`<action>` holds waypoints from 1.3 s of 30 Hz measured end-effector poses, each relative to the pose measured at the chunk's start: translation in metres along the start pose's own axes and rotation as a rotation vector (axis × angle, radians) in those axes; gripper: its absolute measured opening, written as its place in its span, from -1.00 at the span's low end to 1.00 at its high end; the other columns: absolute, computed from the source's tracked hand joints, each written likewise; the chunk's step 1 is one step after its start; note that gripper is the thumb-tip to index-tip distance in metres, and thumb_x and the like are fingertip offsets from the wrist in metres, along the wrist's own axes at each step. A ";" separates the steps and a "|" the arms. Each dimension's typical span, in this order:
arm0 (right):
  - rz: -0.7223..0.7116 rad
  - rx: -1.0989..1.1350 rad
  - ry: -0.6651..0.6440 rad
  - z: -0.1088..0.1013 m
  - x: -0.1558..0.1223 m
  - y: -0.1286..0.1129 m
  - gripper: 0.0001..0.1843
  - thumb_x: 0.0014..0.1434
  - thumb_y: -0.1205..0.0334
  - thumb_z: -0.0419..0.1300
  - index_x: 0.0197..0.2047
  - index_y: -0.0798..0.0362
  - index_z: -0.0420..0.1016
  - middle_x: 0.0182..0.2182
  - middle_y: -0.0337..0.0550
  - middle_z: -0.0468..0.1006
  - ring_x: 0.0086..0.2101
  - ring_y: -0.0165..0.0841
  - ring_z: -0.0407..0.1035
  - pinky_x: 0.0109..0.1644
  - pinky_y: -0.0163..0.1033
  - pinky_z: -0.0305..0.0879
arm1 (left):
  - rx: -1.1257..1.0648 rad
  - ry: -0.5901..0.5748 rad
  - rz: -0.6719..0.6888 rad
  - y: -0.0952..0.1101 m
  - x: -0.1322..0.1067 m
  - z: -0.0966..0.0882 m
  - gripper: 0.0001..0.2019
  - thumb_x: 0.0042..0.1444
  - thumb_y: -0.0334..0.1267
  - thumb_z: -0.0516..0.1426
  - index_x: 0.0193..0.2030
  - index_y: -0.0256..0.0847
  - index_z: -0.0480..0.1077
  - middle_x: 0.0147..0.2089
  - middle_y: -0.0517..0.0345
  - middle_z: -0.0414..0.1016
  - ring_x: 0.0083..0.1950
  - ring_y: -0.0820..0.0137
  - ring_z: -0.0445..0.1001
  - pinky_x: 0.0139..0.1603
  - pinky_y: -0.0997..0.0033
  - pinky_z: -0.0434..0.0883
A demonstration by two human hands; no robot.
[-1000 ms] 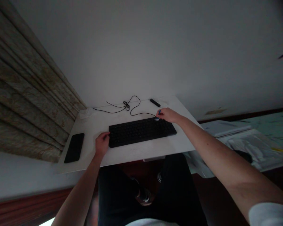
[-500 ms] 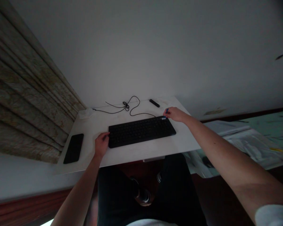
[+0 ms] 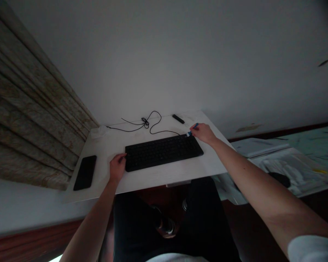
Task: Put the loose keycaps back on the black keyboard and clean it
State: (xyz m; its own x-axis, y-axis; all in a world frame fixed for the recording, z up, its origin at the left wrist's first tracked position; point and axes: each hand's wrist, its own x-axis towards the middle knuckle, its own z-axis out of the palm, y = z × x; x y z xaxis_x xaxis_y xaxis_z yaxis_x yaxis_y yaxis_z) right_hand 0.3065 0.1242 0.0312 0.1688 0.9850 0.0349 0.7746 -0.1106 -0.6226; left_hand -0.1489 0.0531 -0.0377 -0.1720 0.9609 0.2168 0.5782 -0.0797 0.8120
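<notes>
A pleated curtain (image 3: 30, 105) hangs at the far left. On the white desk (image 3: 164, 180) lies one black smartphone (image 3: 85, 172), flat and well apart from our left hand (image 3: 117, 165). That hand's fingers curl loosely, neither spread nor gripping, and touch the left end of the one black keyboard (image 3: 164, 152). Behind the keyboard lie one black cable (image 3: 142, 125), tangled into a small knot, and one small black stick (image 3: 178, 118). Our right hand (image 3: 203, 133) pinches one small blue-and-white item (image 3: 193, 127) at the keyboard's top right corner; it is too small to identify. Farther right, sheets of paper (image 3: 259, 147) lie beyond the desk.
</notes>
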 end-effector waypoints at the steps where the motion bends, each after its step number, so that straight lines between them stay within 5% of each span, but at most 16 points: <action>1: 0.049 0.077 0.017 0.004 -0.001 -0.001 -0.79 0.28 0.29 0.16 -0.31 0.15 0.60 -0.46 -0.06 0.65 -0.43 -0.33 0.55 -0.31 -0.32 0.44 | -0.001 0.001 -0.002 0.000 0.000 0.000 -0.69 0.10 -0.29 0.08 -0.10 -0.16 0.60 -0.02 0.04 0.63 0.06 0.22 0.55 0.26 0.11 0.40; 4: 0.106 0.225 0.013 0.020 -0.007 -0.007 -0.78 0.30 0.28 0.14 -0.24 0.16 0.61 -0.42 -0.03 0.67 -0.45 -0.35 0.57 -0.35 -0.34 0.46 | -0.011 -0.013 -0.002 0.001 0.000 0.000 -0.69 0.10 -0.29 0.08 -0.09 -0.16 0.59 -0.01 0.03 0.63 0.08 0.22 0.55 0.27 0.11 0.39; 11: 0.087 0.041 0.109 0.021 -0.010 -0.003 -0.76 0.28 0.21 0.18 -0.22 0.19 0.63 -0.43 0.02 0.67 -0.37 -0.28 0.60 -0.29 -0.32 0.47 | -0.018 -0.011 0.009 0.002 -0.001 0.000 -0.70 0.11 -0.29 0.08 -0.10 -0.17 0.59 0.00 0.02 0.63 0.08 0.22 0.55 0.26 0.12 0.40; 16: 0.056 0.131 -0.006 0.024 -0.009 -0.010 -0.75 0.30 0.27 0.12 -0.23 0.17 0.62 -0.39 0.00 0.68 -0.39 -0.32 0.59 -0.30 -0.34 0.45 | -0.011 -0.015 -0.001 0.001 -0.001 -0.001 -0.70 0.11 -0.27 0.08 -0.10 -0.17 0.59 -0.01 0.03 0.63 0.06 0.22 0.56 0.25 0.12 0.42; 22: 0.011 -0.258 0.083 0.000 -0.003 0.006 -0.77 0.24 0.30 0.15 -0.35 0.15 0.63 -0.37 0.09 0.68 -0.26 -0.20 0.59 -0.16 -0.25 0.40 | -0.025 -0.011 -0.003 0.000 0.000 0.000 -0.70 0.10 -0.29 0.08 -0.10 -0.18 0.59 -0.01 0.02 0.63 0.08 0.21 0.55 0.27 0.10 0.39; 29: 0.001 -0.035 0.035 -0.006 -0.008 0.012 -0.74 0.29 0.25 0.12 -0.26 0.13 0.63 -0.35 -0.01 0.68 -0.37 -0.29 0.57 -0.25 -0.28 0.40 | -0.025 -0.011 0.005 0.000 0.000 0.000 -0.70 0.10 -0.28 0.08 -0.10 -0.18 0.59 -0.01 0.02 0.63 0.07 0.20 0.56 0.27 0.09 0.39; 34: 0.058 -0.354 0.172 -0.016 -0.010 0.024 -0.74 0.29 0.23 0.13 -0.27 0.13 0.64 -0.34 0.18 0.66 -0.22 -0.13 0.57 -0.18 -0.18 0.39 | -0.013 -0.006 -0.004 -0.001 -0.001 0.000 -0.69 0.10 -0.28 0.08 -0.09 -0.16 0.60 -0.02 0.03 0.64 0.07 0.20 0.56 0.26 0.09 0.40; 39: -0.056 -0.188 0.105 -0.006 -0.005 -0.009 -0.75 0.29 0.20 0.16 -0.22 0.12 0.65 -0.32 0.08 0.67 -0.25 -0.20 0.56 -0.20 -0.22 0.41 | -0.014 0.014 -0.026 -0.001 -0.001 0.002 -0.69 0.10 -0.29 0.08 -0.10 -0.15 0.60 -0.04 0.04 0.64 0.06 0.21 0.56 0.25 0.10 0.41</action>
State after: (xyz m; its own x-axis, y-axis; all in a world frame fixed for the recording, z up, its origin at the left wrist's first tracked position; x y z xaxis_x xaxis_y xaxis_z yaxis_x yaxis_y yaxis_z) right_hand 0.3023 0.1190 0.0415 0.1768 0.9724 0.1526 0.8832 -0.0883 -0.4607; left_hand -0.1474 0.0529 -0.0397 -0.1982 0.9589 0.2032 0.5625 -0.0585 0.8248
